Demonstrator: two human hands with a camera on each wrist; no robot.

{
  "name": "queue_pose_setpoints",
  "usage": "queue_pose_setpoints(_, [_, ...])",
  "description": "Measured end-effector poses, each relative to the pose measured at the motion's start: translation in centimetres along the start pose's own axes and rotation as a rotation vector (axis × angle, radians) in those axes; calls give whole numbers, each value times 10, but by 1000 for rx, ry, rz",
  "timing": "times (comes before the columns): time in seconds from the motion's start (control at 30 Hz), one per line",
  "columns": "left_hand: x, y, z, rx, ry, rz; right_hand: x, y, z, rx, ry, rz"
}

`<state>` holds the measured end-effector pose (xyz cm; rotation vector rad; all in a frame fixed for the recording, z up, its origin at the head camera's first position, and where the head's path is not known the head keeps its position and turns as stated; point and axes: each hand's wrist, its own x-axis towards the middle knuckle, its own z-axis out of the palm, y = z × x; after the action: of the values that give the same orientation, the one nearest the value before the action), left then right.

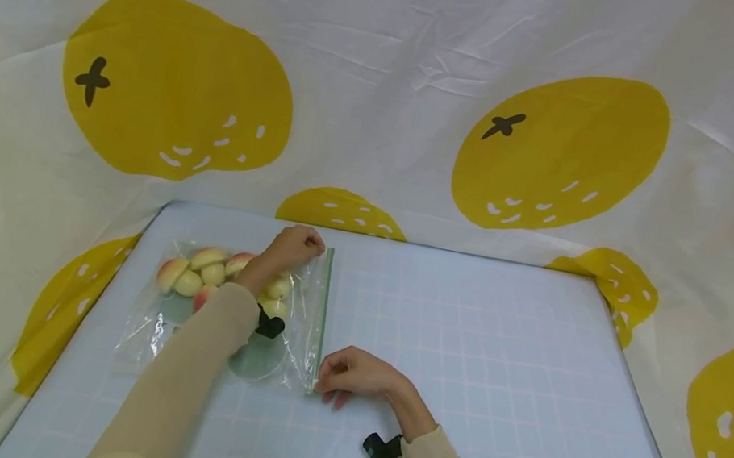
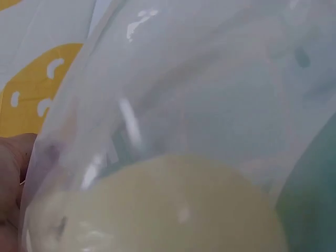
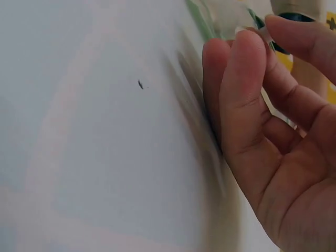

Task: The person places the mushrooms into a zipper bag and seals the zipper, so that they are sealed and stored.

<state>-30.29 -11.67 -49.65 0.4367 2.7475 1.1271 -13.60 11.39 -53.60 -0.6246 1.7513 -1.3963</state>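
A clear zip bag [image 1: 300,332] lies flat at the left of the table, its green zip strip [image 1: 324,303] running along the right side. Inside are several pale yellow and red rounded pieces [image 1: 209,259], like fruit or mushrooms; a yellow one [image 2: 178,205] fills the lower left wrist view. My left hand [image 1: 292,247] pinches the bag's far corner by the strip, with the forearm crossing over the bag. At the near end of the strip, my right hand [image 1: 358,372] pinches the corner between thumb and fingertip, where a small pale piece [image 3: 265,34] shows.
A pale blue gridded cloth [image 1: 486,348] covers the table. Behind and beside it hangs a white curtain [image 1: 389,102] with large yellow fruit prints. A green round shape [image 1: 257,361] shows in the bag's lower part. Black wrist cameras [image 1: 381,449] sit on both wrists.
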Motion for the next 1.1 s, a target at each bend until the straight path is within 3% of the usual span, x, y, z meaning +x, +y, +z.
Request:
queue_pose_setpoints(0.3, [-1, 1, 11, 60, -23, -24, -3, -2, 6, -4, -1, 20])
queue_pose_setpoints(0.83, [-2, 8, 13, 117, -23, -33, -4, -3, 8, -26, 1, 14])
queue_pose_setpoints(1.1, [-13, 16, 3, 141, -13, -13, -11, -7, 4, -25, 54, 14])
